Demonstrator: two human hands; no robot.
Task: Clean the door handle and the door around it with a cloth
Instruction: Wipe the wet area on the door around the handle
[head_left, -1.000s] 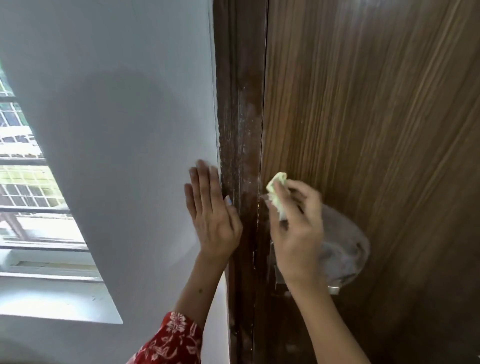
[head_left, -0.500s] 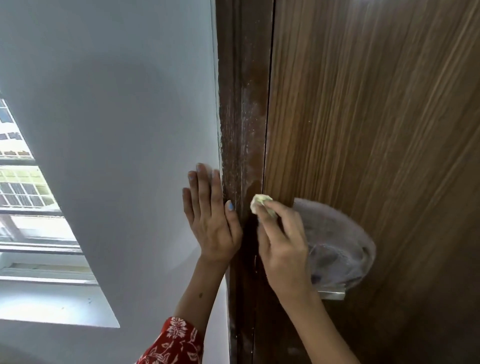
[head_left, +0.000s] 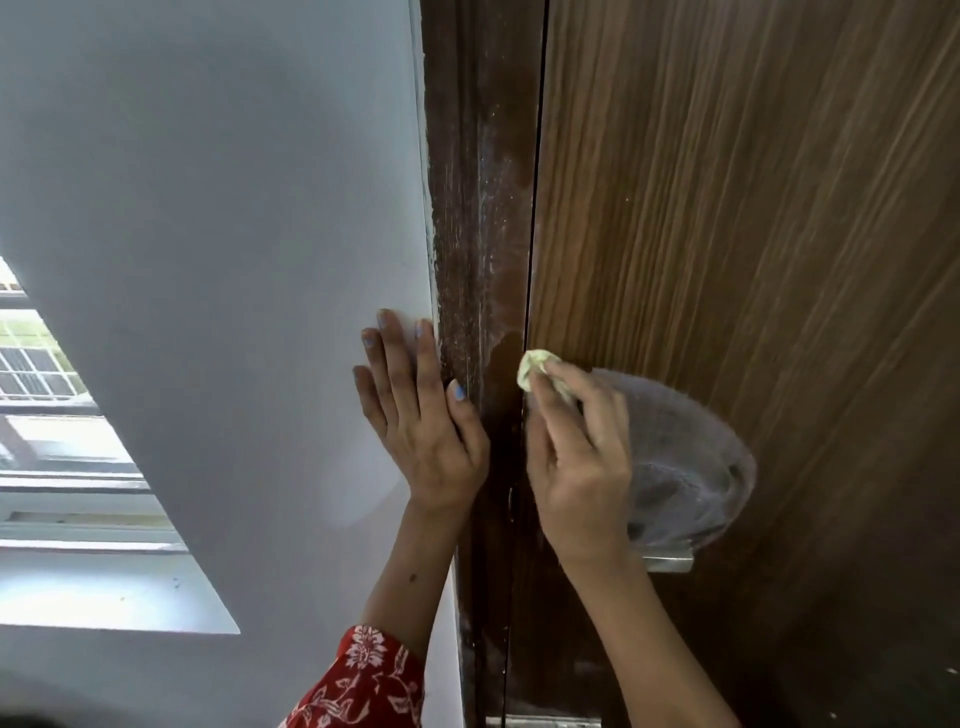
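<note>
My right hand (head_left: 576, 452) is shut on a small bunched pale-yellow cloth (head_left: 535, 366), pressing it against the brown wood-grain door (head_left: 753, 234) at its left edge. A greyish blurred patch (head_left: 685, 467) lies on the door just right of the hand. Below it a silver metal door handle (head_left: 670, 560) sticks out, mostly hidden behind my right wrist. My left hand (head_left: 421, 415) rests flat, fingers spread, on the white wall, its thumb against the dark door frame (head_left: 478, 208).
The dark door frame carries white dusty streaks above my hands. The white wall (head_left: 208, 260) fills the left side. A window with bars (head_left: 47, 374) and a bright sill sits at far left. A red floral sleeve (head_left: 363, 680) covers my left forearm.
My right hand has slid the cloth left and down along the door, from above the patch to the door's edge next to the frame. My left hand stays flat on the wall.
</note>
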